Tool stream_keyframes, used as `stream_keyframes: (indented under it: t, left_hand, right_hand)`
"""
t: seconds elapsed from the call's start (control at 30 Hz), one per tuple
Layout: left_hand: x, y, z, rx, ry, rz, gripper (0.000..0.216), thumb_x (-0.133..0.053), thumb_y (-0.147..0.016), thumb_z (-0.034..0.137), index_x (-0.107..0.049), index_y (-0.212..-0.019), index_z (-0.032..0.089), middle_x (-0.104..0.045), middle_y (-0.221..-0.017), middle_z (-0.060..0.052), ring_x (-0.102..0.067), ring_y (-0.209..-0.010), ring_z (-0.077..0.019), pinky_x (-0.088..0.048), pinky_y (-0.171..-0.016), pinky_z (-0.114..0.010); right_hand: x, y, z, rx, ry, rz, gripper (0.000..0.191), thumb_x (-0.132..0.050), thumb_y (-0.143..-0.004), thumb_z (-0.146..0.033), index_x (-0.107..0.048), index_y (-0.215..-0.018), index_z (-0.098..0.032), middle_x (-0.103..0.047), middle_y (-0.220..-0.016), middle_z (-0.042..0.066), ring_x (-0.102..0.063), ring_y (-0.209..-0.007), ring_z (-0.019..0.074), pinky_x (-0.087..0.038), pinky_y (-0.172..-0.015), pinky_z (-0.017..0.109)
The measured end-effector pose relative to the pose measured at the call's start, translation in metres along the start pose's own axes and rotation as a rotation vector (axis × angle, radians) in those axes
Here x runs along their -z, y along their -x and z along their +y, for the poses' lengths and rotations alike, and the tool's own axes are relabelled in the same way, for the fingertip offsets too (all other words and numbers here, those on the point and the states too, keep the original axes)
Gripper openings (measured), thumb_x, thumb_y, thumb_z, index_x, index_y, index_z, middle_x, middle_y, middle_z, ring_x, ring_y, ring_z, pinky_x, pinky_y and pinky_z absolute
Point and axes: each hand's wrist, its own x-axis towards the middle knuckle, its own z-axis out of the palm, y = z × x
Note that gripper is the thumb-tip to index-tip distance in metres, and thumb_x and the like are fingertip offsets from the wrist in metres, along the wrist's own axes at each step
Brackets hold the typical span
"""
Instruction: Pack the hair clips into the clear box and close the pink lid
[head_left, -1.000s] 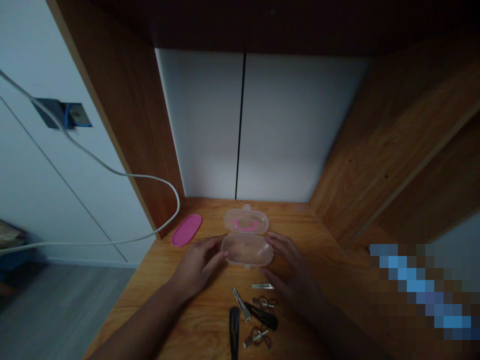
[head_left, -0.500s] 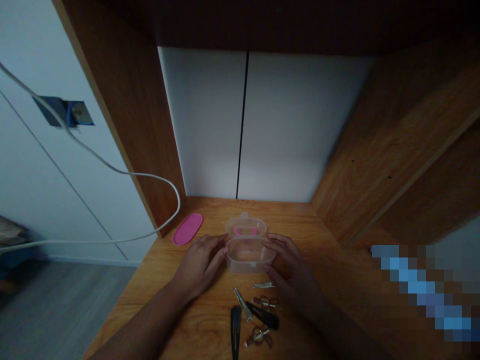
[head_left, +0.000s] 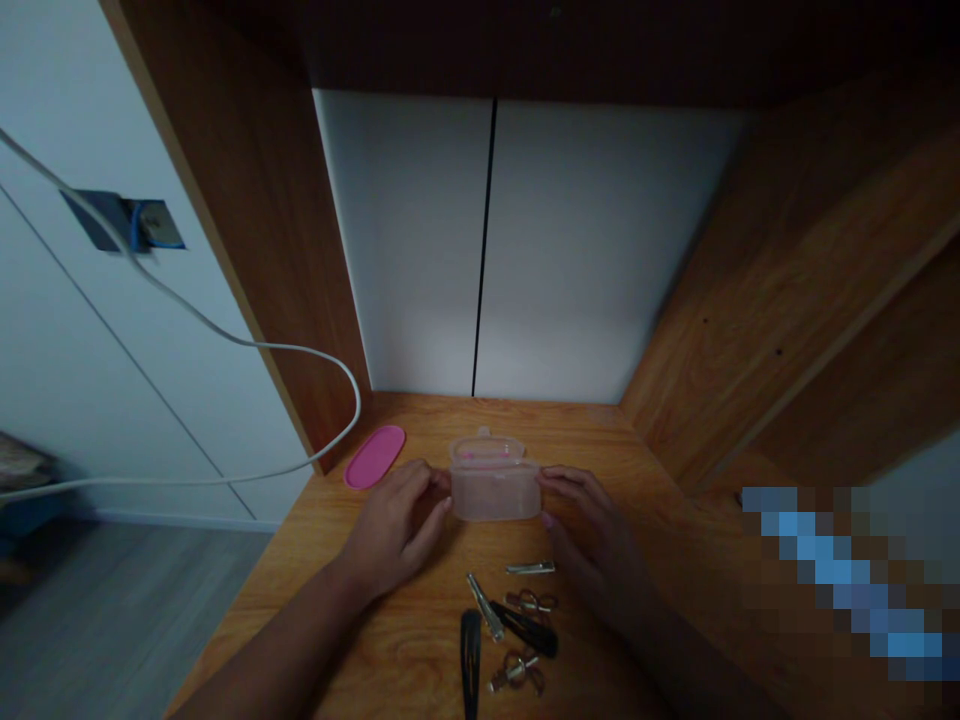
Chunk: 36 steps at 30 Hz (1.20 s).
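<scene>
A small clear plastic box [head_left: 494,488] with a pink part inside stands on the wooden desk [head_left: 420,640], its hinged lid [head_left: 489,447] up behind it. My left hand [head_left: 395,528] grips the box's left end with curled fingers. My right hand [head_left: 589,535] grips its right end. The box looks tipped up between both hands. Several hair clips [head_left: 510,625], silver and black, lie on the desk just in front of the box, between my forearms.
A pink oval lid [head_left: 374,456] lies at the desk's back left corner. A white cable [head_left: 225,340] hangs across the left side from a wall socket [head_left: 124,222]. Wooden side panels and a white back wall enclose the desk.
The box has been tipped from lying open and flat to standing more upright between my hands. The lid has come closer over the base. Both hands moved in slightly.
</scene>
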Motion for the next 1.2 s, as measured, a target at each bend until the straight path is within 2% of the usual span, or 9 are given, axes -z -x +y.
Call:
stream_keyframes:
  t: [0.07,0.13,0.23,0.43,0.6,0.83,1.03,1.13,1.2]
  left_hand:
    - [0.002,0.000,0.004,-0.137,0.007,-0.107,0.007,-0.053,-0.089,0.022,-0.058,-0.089,0.018,-0.062,-0.085,-0.008,-0.058,-0.082,-0.0221,-0.045,-0.074,-0.034]
    - [0.003,0.000,0.009,-0.229,0.014,-0.238,0.008,-0.056,-0.085,0.022,-0.062,-0.089,0.019,-0.064,-0.085,-0.007,-0.059,-0.082,-0.0225,-0.045,-0.074,-0.034]
    - [0.001,0.001,0.017,-0.261,0.057,-0.403,0.015,-0.060,-0.082,0.022,-0.067,-0.095,0.020,-0.069,-0.089,-0.006,-0.063,-0.083,-0.0223,-0.047,-0.075,-0.033]
    - [-0.005,0.002,0.020,-0.251,0.110,-0.543,0.009,-0.062,-0.084,0.020,-0.070,-0.083,0.021,-0.070,-0.078,-0.004,-0.066,-0.077,-0.0209,-0.046,-0.070,-0.029]
    - [-0.005,0.000,0.019,-0.224,0.120,-0.590,0.010,-0.063,-0.082,0.014,-0.069,-0.078,0.021,-0.070,-0.076,-0.002,-0.065,-0.077,-0.0180,-0.044,-0.069,-0.027]
    - [-0.008,0.004,0.016,-0.082,0.156,-0.646,0.007,-0.068,-0.073,0.013,-0.069,-0.078,0.018,-0.066,-0.072,0.001,-0.058,-0.062,-0.0117,-0.039,-0.055,-0.021]
    - [-0.005,0.005,0.016,-0.067,0.242,-0.587,0.009,-0.066,-0.069,0.009,-0.069,-0.073,0.017,-0.062,-0.068,0.001,-0.052,-0.059,-0.0107,-0.037,-0.054,-0.021]
    - [-0.003,0.006,0.017,0.033,0.328,-0.512,0.002,-0.068,-0.073,0.015,-0.069,-0.073,0.016,-0.055,-0.064,0.002,-0.048,-0.057,-0.0102,-0.033,-0.050,-0.021]
    - [-0.003,0.006,0.018,0.118,0.420,-0.458,0.006,-0.069,-0.075,0.019,-0.068,-0.071,0.015,-0.051,-0.062,0.003,-0.045,-0.056,-0.0098,-0.031,-0.049,-0.020]
  right_hand:
    - [0.002,0.000,-0.001,0.009,-0.001,-0.017,0.023,-0.054,-0.093,-0.021,-0.060,-0.115,-0.025,-0.061,-0.112,0.008,-0.059,-0.106,0.0223,-0.049,-0.092,0.038]
    - [0.005,0.000,-0.004,0.033,0.012,-0.105,0.013,-0.054,-0.093,-0.021,-0.063,-0.102,-0.023,-0.064,-0.093,0.005,-0.062,-0.088,0.0196,-0.050,-0.078,0.033]
    - [0.008,-0.001,-0.007,0.057,0.087,-0.285,0.009,-0.056,-0.091,-0.022,-0.064,-0.087,-0.022,-0.063,-0.074,0.001,-0.058,-0.070,0.0165,-0.044,-0.067,0.030]
    - [0.006,0.000,-0.008,-0.012,0.159,-0.454,0.006,-0.063,-0.086,-0.024,-0.066,-0.081,-0.021,-0.065,-0.075,0.000,-0.058,-0.071,0.0152,-0.041,-0.067,0.027]
    - [0.005,0.000,-0.011,0.012,0.180,-0.546,0.011,-0.064,-0.088,-0.027,-0.072,-0.082,-0.024,-0.065,-0.084,0.002,-0.059,-0.082,0.0174,-0.041,-0.071,0.028]
    - [0.006,0.000,-0.016,0.013,0.177,-0.589,0.010,-0.062,-0.090,-0.027,-0.071,-0.089,-0.023,-0.062,-0.091,0.003,-0.057,-0.085,0.0178,-0.042,-0.072,0.028]
    - [0.007,-0.001,-0.021,0.007,0.174,-0.597,0.010,-0.060,-0.089,-0.019,-0.069,-0.089,-0.023,-0.062,-0.093,0.003,-0.058,-0.088,0.0179,-0.043,-0.072,0.028]
    - [0.008,-0.003,-0.025,0.007,0.171,-0.579,0.008,-0.061,-0.087,-0.018,-0.067,-0.090,-0.022,-0.061,-0.096,0.003,-0.058,-0.091,0.0191,-0.043,-0.074,0.029]
    - [0.008,-0.003,-0.026,-0.008,0.169,-0.584,0.009,-0.062,-0.086,-0.018,-0.067,-0.092,-0.022,-0.062,-0.096,0.003,-0.058,-0.091,0.0194,-0.044,-0.075,0.029]
